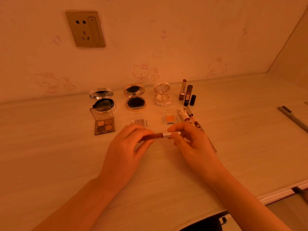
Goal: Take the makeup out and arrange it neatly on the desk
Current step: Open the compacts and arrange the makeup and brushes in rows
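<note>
Fingers (pixel 139 130) of the left hand (pixel 126 147) are curling round the dark red body of a lip gloss tube (pixel 155 136), while the right hand (pixel 191 144) is pinching its silver cap (pixel 167 135) between thumb and fingertips. Both hands are holding the tube level over the front of the desk (pixel 66 155).

Behind them the makeup is standing in rows. Three open compacts (pixel 135 97) are lining the back, with an open four-shade palette (pixel 104 122) in front of the leftmost. Uncapped lipsticks (pixel 187 94) are standing upright at the right end. Two small single pans (pixel 170 119) are sitting just beyond the knuckles, and another opened gloss (pixel 185 114) is lying beside the right one.

Judging by the display, the person is probably working the cap loose. The next move is likely calling for a twist against the left hand's grip, a straight pull, then a place near the opened gloss.
</note>
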A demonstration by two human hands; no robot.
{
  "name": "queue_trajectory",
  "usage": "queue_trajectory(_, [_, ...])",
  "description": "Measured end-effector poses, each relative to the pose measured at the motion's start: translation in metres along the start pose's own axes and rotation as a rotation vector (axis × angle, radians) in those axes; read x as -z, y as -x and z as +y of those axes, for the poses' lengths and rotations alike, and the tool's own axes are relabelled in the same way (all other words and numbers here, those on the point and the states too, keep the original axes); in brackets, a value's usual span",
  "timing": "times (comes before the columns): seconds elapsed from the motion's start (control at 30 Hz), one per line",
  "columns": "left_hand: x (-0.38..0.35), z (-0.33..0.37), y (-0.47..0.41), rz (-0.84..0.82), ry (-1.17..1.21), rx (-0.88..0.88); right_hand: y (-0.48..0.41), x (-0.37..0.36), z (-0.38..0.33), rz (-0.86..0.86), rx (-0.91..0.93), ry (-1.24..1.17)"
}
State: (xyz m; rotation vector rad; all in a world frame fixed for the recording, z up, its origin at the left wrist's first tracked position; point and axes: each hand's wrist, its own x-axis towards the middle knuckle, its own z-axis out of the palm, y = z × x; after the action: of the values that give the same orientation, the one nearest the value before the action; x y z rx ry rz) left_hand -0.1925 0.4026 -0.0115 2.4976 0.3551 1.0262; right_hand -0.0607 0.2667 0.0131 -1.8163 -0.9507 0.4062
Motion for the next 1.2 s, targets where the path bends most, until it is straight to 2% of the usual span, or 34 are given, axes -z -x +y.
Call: queue_trajectory(1.2, [-0.0009,-0.0005,0.0,-0.012,-0.007,0.02,-0.0017,-0.002,0.0019,0.036,-0.062,-0.087])
